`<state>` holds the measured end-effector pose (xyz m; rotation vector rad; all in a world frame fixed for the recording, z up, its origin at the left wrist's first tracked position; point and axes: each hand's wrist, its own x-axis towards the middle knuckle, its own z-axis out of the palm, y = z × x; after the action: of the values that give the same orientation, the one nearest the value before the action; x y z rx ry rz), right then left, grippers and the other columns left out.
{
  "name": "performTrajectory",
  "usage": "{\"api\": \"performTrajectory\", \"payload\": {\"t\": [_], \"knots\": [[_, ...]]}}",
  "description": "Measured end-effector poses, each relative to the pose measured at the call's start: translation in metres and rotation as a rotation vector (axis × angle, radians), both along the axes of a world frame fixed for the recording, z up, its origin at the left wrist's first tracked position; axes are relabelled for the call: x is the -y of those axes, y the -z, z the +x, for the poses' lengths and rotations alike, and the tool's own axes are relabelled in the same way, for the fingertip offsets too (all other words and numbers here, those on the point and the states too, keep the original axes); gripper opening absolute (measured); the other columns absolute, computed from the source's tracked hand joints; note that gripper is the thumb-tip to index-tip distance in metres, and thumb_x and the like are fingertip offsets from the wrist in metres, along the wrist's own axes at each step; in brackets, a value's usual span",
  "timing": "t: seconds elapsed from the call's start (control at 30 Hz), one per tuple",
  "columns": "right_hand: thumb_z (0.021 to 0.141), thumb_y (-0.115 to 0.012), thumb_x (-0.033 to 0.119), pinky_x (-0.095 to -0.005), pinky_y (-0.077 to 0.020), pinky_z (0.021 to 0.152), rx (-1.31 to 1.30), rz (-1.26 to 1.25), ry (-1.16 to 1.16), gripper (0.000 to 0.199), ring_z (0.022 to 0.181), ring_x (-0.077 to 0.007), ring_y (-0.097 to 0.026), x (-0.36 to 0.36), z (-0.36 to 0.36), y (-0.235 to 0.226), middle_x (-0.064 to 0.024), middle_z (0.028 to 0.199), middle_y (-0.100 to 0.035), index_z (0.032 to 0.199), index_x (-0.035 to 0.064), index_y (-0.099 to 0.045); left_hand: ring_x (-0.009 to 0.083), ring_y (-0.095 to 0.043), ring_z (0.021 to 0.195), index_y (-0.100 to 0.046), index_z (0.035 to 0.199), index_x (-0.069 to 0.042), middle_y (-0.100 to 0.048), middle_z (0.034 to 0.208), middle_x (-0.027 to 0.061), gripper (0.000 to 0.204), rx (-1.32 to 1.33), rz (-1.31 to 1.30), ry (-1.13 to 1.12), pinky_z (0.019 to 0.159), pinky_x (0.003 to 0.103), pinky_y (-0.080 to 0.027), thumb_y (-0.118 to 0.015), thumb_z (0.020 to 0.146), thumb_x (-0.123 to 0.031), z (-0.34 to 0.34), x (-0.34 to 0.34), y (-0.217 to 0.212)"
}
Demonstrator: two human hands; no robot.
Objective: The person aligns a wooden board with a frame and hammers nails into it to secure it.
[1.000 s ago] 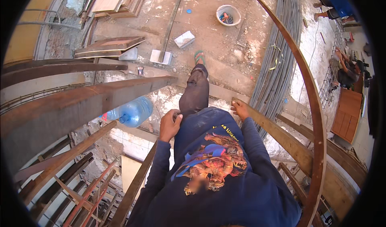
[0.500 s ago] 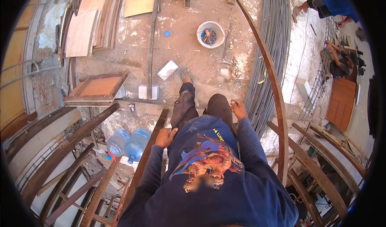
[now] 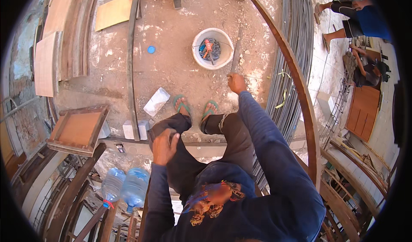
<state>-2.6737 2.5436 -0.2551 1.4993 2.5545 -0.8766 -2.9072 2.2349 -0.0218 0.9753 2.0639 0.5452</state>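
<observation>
My right hand reaches forward over the dirt floor with its fingers curled closed. Whatever it holds, if anything, is hidden. Just ahead and to its left stands a round white bucket. Inside the bucket lie dark nails or short wire pieces and an orange-handled tool. My left hand hovers at or rests on my left thigh, thumb apart from the fingers, and nothing shows in it. Both my feet, in green flip-flops, stand side by side behind the bucket.
A long bundle of steel bars and a curved-looking wooden beam run along the right. Boards, a wooden frame and white blocks lie left. Water jugs sit behind. Two people are at far right.
I have stepped forward, and both feet now stand together. The bucket is closer. My right hand has stretched forward from beside my thigh; my left hand has risen a little.
</observation>
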Motion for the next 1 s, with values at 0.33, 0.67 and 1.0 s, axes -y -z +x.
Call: {"api": "performTrajectory", "payload": {"t": [0.33, 0.67, 1.0], "knots": [[0.086, -0.056, 0.012, -0.0452, -0.057, 0.082, 0.647, 0.294, -0.724, 0.019, 0.1, -0.0333, -0.068, -0.162, -0.077, 0.225, -0.0171, 0.102, -0.071, 0.093, 0.0067, -0.073, 0.0401, -0.065, 0.097, -0.059, 0.121, -0.005, -0.063, 0.11, 0.0209, 0.038, -0.272, 0.017, 0.182, 0.081, 0.049, -0.052, -0.067, 0.09, -0.026, -0.073, -0.138, 0.242], [0.089, -0.062, 0.031, -0.0423, -0.0508, 0.092, 0.803, 0.44, -0.776, 0.029, 0.112, -0.0271, -0.066, -0.154, -0.092, 0.279, -0.0084, 0.109, -0.072, 0.113, 0.0168, -0.069, 0.0318, -0.068, 0.09, -0.066, 0.092, -0.002, -0.066, 0.09, 0.0157, 0.021, -0.387, 0.229, 0.091, 0.076, 0.046, -0.051, -0.069, 0.078, -0.017, -0.023, -0.139, 0.245], [0.092, -0.055, 0.029, -0.0426, -0.055, 0.071, 0.625, 0.446, -0.601, 0.024, 0.081, -0.0263, -0.074, -0.144, -0.098, 0.278, -0.007, 0.087, -0.076, 0.092, 0.0195, -0.077, 0.0373, -0.062, 0.106, -0.053, 0.124, -0.002, -0.062, 0.112, 0.0184, 0.048, -0.345, 0.105, 0.137, 0.087, 0.049, -0.048, -0.07, 0.085, -0.025, -0.022, -0.12, 0.245]]}}
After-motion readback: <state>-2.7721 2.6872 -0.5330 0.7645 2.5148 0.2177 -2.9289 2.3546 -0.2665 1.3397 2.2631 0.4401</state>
